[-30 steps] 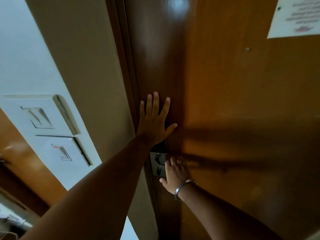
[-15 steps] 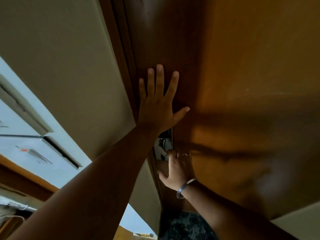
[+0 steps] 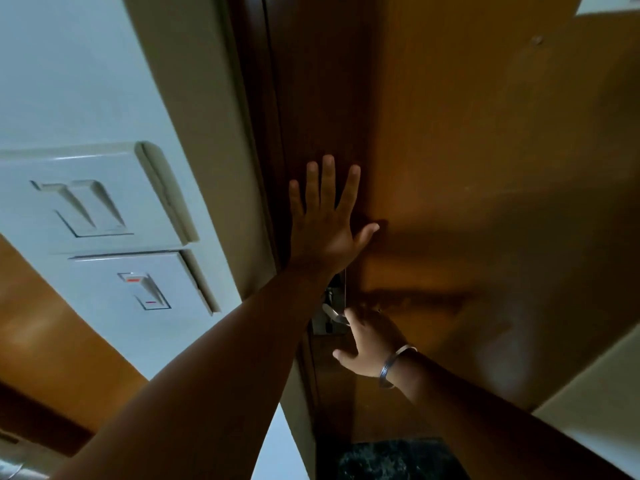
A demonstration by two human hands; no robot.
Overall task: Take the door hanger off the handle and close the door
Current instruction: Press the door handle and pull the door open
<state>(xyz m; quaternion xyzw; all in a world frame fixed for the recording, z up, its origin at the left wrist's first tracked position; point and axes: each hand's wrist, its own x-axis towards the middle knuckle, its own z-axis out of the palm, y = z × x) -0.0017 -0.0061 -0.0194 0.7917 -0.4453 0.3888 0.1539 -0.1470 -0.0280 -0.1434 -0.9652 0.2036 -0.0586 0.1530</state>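
Observation:
A brown wooden door (image 3: pixel 467 168) fills the right of the view, its edge against the dark frame (image 3: pixel 258 174). My left hand (image 3: pixel 323 225) lies flat on the door beside that edge, fingers spread and holding nothing. Below it a metal lever handle (image 3: pixel 331 311) sticks out of a lock plate (image 3: pixel 323 325). My right hand (image 3: pixel 372 341), with a metal bangle on the wrist, has its fingers laid over the outer end of the lever and its thumb held apart. No door hanger shows on the handle or in either hand.
Two white wall switch panels (image 3: pixel 97 199) (image 3: pixel 145 289) sit on the pale wall to the left of the frame. A paper notice (image 3: pixel 606 3) is pinned at the door's top right. Dark speckled floor (image 3: pixel 391 459) shows below the door.
The view dipped and swung back up, bringing the switches into sight again. My left palm stays pressed on the door and my right hand stays at the handle.

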